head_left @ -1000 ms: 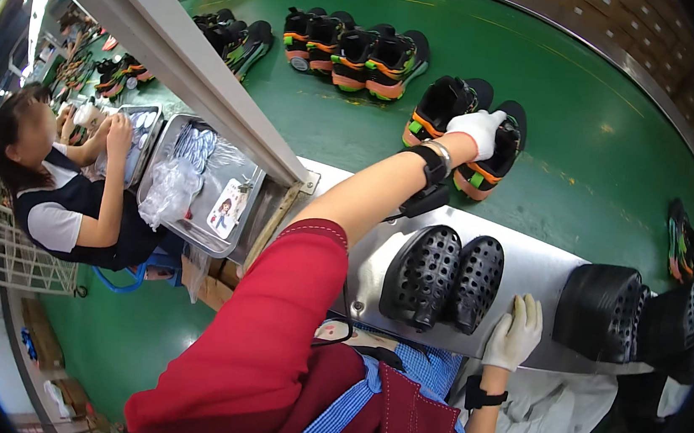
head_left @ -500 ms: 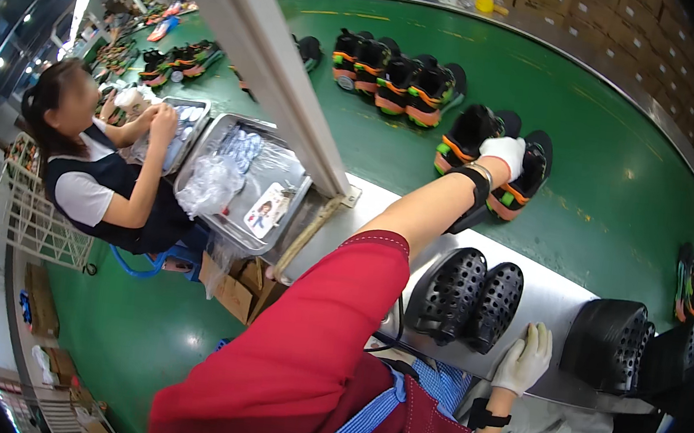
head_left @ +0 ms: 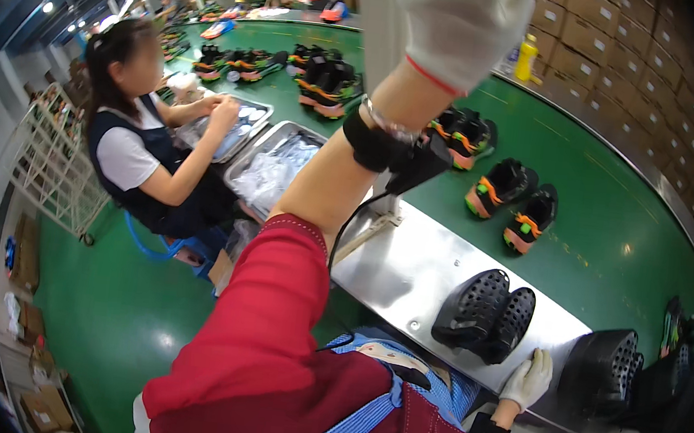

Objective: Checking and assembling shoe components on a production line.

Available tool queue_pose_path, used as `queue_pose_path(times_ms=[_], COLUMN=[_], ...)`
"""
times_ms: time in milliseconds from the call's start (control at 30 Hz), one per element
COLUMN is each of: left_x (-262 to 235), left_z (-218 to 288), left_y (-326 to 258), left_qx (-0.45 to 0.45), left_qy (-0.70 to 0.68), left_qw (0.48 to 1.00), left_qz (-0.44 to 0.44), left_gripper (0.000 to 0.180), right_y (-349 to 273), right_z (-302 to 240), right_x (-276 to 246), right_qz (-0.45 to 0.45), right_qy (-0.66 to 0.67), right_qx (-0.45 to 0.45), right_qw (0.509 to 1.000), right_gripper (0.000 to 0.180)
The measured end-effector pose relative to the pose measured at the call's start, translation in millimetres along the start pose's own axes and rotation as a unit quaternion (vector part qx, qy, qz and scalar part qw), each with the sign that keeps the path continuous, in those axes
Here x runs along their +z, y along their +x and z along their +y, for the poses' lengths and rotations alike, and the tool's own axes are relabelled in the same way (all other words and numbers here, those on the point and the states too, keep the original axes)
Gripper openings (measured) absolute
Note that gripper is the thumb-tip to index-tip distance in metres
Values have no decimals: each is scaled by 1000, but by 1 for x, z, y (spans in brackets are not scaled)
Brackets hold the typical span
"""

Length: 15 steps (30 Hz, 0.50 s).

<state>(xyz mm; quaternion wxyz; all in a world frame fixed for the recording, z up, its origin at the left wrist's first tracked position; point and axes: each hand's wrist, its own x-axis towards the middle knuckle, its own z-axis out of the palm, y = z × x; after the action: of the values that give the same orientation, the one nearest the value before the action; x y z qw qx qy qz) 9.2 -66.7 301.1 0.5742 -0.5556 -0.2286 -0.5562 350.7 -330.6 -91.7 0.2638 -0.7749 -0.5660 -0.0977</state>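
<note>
In the head view our left arm is raised, so we reckon the trick is keeping the black wrist gadget (head_left: 420, 163) on it clear of the pale post (head_left: 381, 17) up at 12 o'clock, and not leaning so hard at 4 o'clock that we nudge the black perforated shoe shapes (head_left: 473, 306) on the metal bench (head_left: 411, 253). We'd also give the black-and-orange sneakers (head_left: 533, 219) some room, since they sit loose on the green surface (head_left: 609, 219) between 2 and 3 o'clock and could probably tip. As for hands: our left hand (head_left: 464, 30), white glove, looms close toward 1 o'clock, but its fingers run out of frame, so we honestly can't tell if it's curled, spread or holding something. Our right hand (head_left: 528, 381), also gloved, rests at 4 o'clock by the bench's near edge, fingers stretched out fairly flat, gripping nothing we can see, just beside the shoe shapes and between them and the bigger black pair (head_left: 597, 370) farther out
</note>
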Motion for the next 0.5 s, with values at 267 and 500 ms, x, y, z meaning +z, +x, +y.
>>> queue_pose_path(times_ms=[267,500], left_x=[28,48], left_z=[-105,-130], left_y=[27,6], left_qx=[-386,-344], left_qy=[-506,-741], left_qw=[768,533], left_qz=[-73,-221], left_gripper=[64,55], right_y=[-6,-4], right_z=[11,19], right_x=[8,11], right_qz=[-22,-28], right_qy=[-23,-22], right_qx=[-3,-5], right_qw=[999,999], right_gripper=[32,31])
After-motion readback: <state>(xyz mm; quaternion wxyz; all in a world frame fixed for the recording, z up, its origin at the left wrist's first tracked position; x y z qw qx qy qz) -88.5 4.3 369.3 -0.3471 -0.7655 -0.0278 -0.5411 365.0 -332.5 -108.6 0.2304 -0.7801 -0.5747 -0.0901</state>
